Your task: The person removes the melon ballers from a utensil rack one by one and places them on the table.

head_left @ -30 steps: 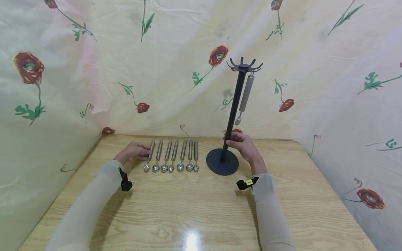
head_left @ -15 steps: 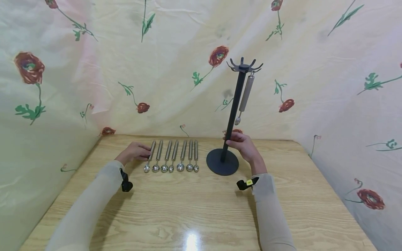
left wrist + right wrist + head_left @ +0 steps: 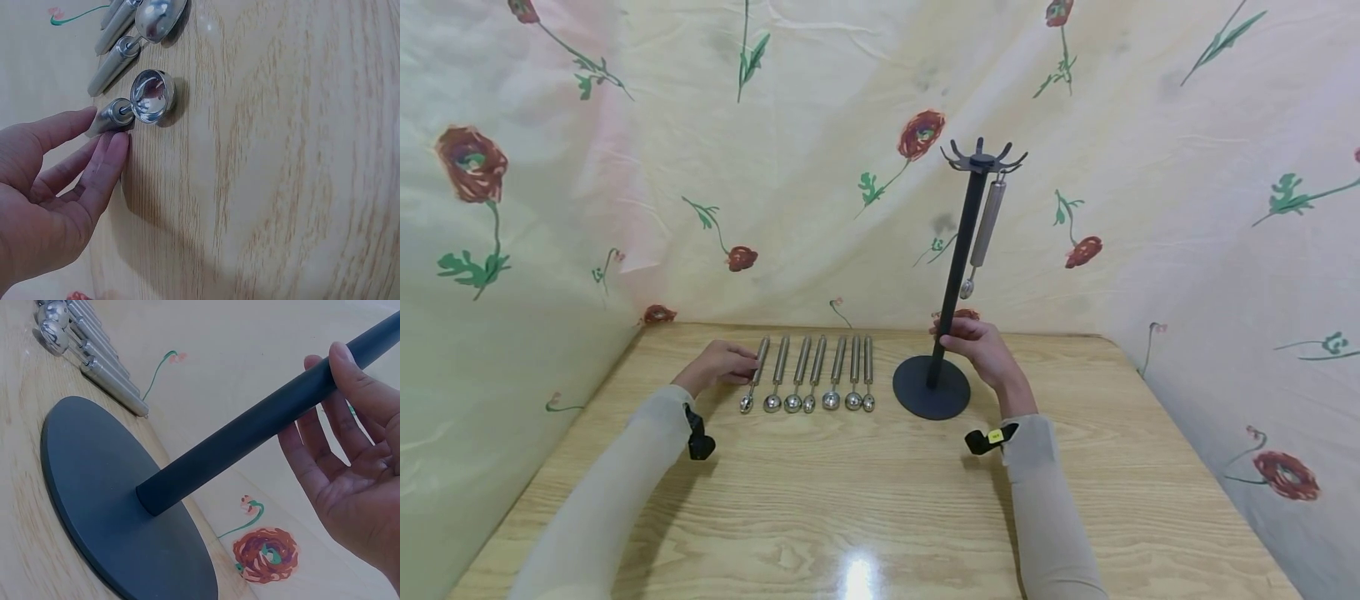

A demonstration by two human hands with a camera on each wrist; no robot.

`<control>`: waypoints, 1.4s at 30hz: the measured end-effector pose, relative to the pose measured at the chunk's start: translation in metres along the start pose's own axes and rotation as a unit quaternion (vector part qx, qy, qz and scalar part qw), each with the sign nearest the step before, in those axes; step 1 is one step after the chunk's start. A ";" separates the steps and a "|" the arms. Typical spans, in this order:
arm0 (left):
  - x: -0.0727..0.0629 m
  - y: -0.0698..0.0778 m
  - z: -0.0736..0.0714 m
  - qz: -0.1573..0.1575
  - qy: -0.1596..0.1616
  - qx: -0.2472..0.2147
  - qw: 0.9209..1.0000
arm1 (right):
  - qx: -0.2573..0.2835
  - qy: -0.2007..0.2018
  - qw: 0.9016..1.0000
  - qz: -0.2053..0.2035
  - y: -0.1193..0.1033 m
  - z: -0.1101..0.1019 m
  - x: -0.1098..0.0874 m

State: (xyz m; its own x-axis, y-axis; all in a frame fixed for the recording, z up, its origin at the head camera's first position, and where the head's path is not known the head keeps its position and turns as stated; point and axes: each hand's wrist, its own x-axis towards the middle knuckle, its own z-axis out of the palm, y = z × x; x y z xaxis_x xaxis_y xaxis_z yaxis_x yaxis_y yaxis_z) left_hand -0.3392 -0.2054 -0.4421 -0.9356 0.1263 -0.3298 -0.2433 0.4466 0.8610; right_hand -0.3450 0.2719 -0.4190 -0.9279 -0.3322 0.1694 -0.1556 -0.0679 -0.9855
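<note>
My left hand pinches the handle of the leftmost melon baller between its fingertips. In the left wrist view that melon baller shows the hollow of its round bowl, and the handle is partly behind the fingers. Several more steel melon ballers lie side by side to its right, handles toward the wall. My right hand grips the lower pole of a black hook stand, thumb on one side and fingers on the other. One melon baller hangs from a hook on the stand's right.
The stand's round black base sits on the wooden table. Behind the table's far edge and at both sides hangs a flowered cloth. A small camera is strapped to each wrist.
The leftmost melon baller has shifted slightly in my left hand, its bowl moving a little to the left. The right hand and the stand stay where they were.
</note>
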 end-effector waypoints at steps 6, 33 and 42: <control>-0.001 0.001 0.000 0.002 0.000 0.002 1.000 | -0.010 0.027 0.999 -0.015 0.002 0.003 0.000; -0.016 0.146 0.051 0.229 0.034 -0.110 0.967 | -0.009 0.033 0.999 0.001 -0.016 0.014 -0.008; -0.033 0.213 0.081 0.306 -0.009 -0.133 0.943 | -0.013 0.034 0.999 0.001 -0.007 0.009 -0.003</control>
State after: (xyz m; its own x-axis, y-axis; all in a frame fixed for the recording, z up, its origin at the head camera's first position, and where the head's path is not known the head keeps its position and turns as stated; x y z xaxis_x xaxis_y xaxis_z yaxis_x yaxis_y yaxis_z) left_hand -0.3392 -0.0425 -0.2789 -0.9180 0.3035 0.2552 0.2822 0.0477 0.9582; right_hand -0.3379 0.2655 -0.4126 -0.9489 -0.2671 0.1678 -0.1625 -0.0421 -0.9858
